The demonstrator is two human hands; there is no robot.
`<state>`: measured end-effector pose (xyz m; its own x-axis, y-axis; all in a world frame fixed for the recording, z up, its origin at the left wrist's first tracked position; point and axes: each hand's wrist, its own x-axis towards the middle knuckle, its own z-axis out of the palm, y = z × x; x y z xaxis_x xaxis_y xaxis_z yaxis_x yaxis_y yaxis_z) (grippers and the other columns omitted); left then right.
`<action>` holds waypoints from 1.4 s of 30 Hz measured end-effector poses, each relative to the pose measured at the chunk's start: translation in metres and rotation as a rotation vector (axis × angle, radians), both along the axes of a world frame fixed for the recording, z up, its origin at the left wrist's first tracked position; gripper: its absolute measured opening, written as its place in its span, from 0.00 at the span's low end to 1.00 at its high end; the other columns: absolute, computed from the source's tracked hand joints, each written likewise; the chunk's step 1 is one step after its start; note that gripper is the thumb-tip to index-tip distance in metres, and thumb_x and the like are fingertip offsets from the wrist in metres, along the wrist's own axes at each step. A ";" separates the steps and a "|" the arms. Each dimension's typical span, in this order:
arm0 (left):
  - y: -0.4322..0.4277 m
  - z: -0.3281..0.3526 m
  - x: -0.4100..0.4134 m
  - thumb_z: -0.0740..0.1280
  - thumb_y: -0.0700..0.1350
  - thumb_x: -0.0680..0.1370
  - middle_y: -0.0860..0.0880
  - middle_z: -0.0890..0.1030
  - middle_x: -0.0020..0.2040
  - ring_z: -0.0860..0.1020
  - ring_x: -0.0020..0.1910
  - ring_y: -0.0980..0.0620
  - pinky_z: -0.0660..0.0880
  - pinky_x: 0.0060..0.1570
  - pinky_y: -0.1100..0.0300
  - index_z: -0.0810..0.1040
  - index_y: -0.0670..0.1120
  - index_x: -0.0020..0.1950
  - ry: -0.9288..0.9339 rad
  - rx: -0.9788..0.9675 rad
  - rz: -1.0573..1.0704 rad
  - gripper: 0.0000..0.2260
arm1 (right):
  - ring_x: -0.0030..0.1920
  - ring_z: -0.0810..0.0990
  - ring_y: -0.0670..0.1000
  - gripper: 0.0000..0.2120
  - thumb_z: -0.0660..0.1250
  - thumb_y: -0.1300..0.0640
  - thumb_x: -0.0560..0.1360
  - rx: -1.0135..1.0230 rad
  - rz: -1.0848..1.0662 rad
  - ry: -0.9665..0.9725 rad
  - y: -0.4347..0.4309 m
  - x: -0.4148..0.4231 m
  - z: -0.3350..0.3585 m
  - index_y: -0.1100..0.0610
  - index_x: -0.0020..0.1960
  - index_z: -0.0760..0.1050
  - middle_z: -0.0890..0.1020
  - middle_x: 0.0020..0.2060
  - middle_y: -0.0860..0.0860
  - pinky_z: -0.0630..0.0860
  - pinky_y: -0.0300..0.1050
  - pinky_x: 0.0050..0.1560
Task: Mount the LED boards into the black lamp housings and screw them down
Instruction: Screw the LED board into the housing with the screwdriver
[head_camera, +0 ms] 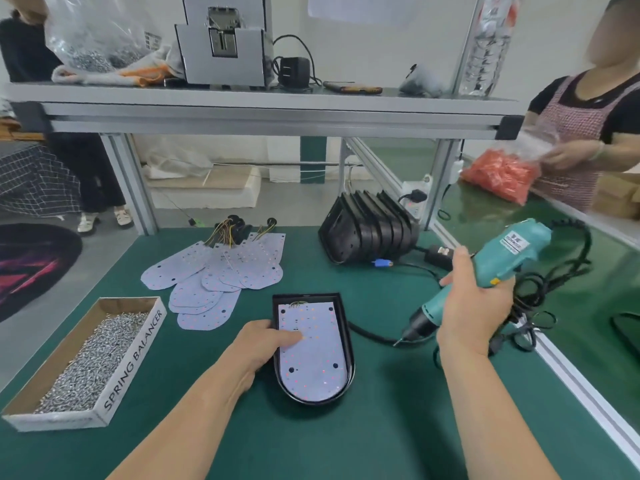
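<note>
One housing (348, 341) lies flat on the green table (381, 427) directly right of the left grip (259, 344), with a board (311, 358) seated inside it. The left grip is clamped on the housing's left wall. One digit reaches over the rim and lies flat on the board, and the others bend against the outside of the wall.

The right grip (474, 306) is wrapped tight round a teal driver (512, 251), held in the air and tilted so that its bit points down and left from the grip, toward the housing. The bit tip sits right of the housing, apart from it, near a black cable (367, 336) on the table.

Beyond the left grip, loose boards (214, 271) with coloured wires lie fanned and overlapping. To that grip's left stands a box (135, 355) of screws (90, 355). Beyond and left of the right grip, stacked housings (367, 233) lie on their side. Farther right of it, a second person (581, 133) holds a bag (498, 178) of orange parts.
</note>
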<state>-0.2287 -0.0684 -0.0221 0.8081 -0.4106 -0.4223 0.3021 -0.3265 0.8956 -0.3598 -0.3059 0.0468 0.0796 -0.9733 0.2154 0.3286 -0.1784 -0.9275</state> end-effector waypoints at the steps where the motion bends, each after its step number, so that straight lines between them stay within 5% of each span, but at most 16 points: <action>1: 0.000 0.000 0.000 0.75 0.39 0.72 0.46 0.87 0.44 0.86 0.46 0.46 0.80 0.54 0.52 0.84 0.41 0.51 -0.001 -0.001 -0.001 0.09 | 0.31 0.80 0.44 0.16 0.72 0.41 0.69 0.034 -0.016 0.044 -0.010 -0.008 -0.006 0.46 0.49 0.70 0.82 0.33 0.47 0.75 0.43 0.38; 4: 0.000 0.000 -0.001 0.75 0.39 0.73 0.47 0.87 0.43 0.86 0.42 0.49 0.79 0.43 0.58 0.84 0.41 0.51 -0.016 0.007 -0.010 0.08 | 0.39 0.79 0.43 0.24 0.72 0.44 0.71 0.132 -0.005 0.230 -0.039 -0.029 -0.027 0.50 0.61 0.65 0.82 0.47 0.51 0.71 0.45 0.43; 8: 0.001 0.001 -0.001 0.74 0.39 0.73 0.46 0.87 0.43 0.86 0.42 0.48 0.78 0.43 0.58 0.84 0.40 0.52 -0.021 -0.002 -0.008 0.08 | 0.47 0.75 0.57 0.34 0.72 0.57 0.75 0.132 0.048 0.568 -0.061 -0.043 -0.054 0.60 0.74 0.57 0.76 0.58 0.58 0.69 0.49 0.50; 12: -0.001 0.002 -0.003 0.75 0.41 0.74 0.48 0.87 0.41 0.86 0.38 0.51 0.77 0.37 0.62 0.84 0.40 0.50 -0.037 -0.005 0.003 0.08 | 0.48 0.73 0.63 0.33 0.74 0.59 0.73 0.043 -0.024 0.812 -0.063 -0.040 -0.066 0.65 0.72 0.62 0.70 0.63 0.66 0.74 0.57 0.54; 17: -0.003 0.004 -0.006 0.75 0.40 0.74 0.47 0.87 0.41 0.86 0.36 0.52 0.77 0.32 0.64 0.84 0.39 0.49 -0.053 -0.008 0.033 0.06 | 0.69 0.65 0.65 0.36 0.76 0.62 0.70 -0.235 -0.150 1.105 -0.057 -0.020 -0.065 0.63 0.73 0.64 0.67 0.70 0.63 0.66 0.61 0.70; 21: -0.004 0.006 -0.007 0.75 0.39 0.74 0.46 0.87 0.40 0.85 0.35 0.52 0.77 0.31 0.64 0.84 0.39 0.49 -0.047 -0.010 0.044 0.06 | 0.64 0.71 0.62 0.18 0.69 0.59 0.75 -0.643 -0.048 1.434 -0.064 0.002 -0.058 0.61 0.63 0.76 0.76 0.61 0.60 0.67 0.54 0.67; 25: -0.004 0.008 -0.008 0.75 0.38 0.74 0.46 0.87 0.39 0.85 0.32 0.53 0.76 0.27 0.67 0.83 0.38 0.48 -0.035 -0.017 0.058 0.05 | 0.62 0.74 0.63 0.19 0.64 0.57 0.77 -0.415 0.226 1.653 -0.069 0.023 -0.047 0.60 0.66 0.68 0.73 0.63 0.61 0.73 0.52 0.59; 29: -0.003 0.007 -0.008 0.75 0.39 0.74 0.47 0.87 0.38 0.84 0.31 0.53 0.75 0.27 0.68 0.83 0.39 0.47 -0.033 -0.015 0.064 0.04 | 0.62 0.77 0.63 0.18 0.63 0.64 0.76 -0.240 0.330 1.600 -0.071 0.028 -0.042 0.66 0.64 0.67 0.76 0.61 0.63 0.73 0.49 0.54; 31: -0.003 0.006 -0.008 0.74 0.39 0.74 0.46 0.87 0.39 0.85 0.33 0.52 0.76 0.29 0.66 0.83 0.39 0.47 -0.030 -0.019 0.063 0.05 | 0.57 0.81 0.61 0.05 0.61 0.65 0.75 -0.273 0.430 1.634 -0.066 0.021 -0.036 0.63 0.50 0.74 0.80 0.50 0.60 0.72 0.44 0.46; 35: -0.005 0.005 -0.007 0.74 0.38 0.74 0.43 0.87 0.43 0.86 0.41 0.46 0.80 0.43 0.57 0.84 0.38 0.49 -0.003 -0.052 0.085 0.05 | 0.50 0.76 0.60 0.09 0.56 0.63 0.79 -0.347 0.562 1.629 -0.034 0.001 -0.029 0.59 0.39 0.66 0.78 0.49 0.59 0.68 0.44 0.46; 39: -0.013 0.002 -0.011 0.72 0.37 0.76 0.42 0.87 0.43 0.86 0.44 0.43 0.81 0.49 0.52 0.84 0.38 0.49 0.027 -0.097 0.135 0.04 | 0.58 0.77 0.61 0.18 0.57 0.45 0.84 -0.378 0.591 1.475 0.005 -0.017 -0.044 0.60 0.53 0.71 0.80 0.57 0.60 0.69 0.48 0.51; 42: -0.023 0.002 -0.019 0.71 0.40 0.78 0.43 0.87 0.44 0.86 0.45 0.43 0.81 0.49 0.52 0.83 0.39 0.50 0.108 -0.124 0.124 0.05 | 0.57 0.78 0.56 0.33 0.60 0.30 0.76 -0.231 0.668 1.236 0.033 -0.029 -0.054 0.59 0.61 0.73 0.81 0.55 0.53 0.72 0.47 0.55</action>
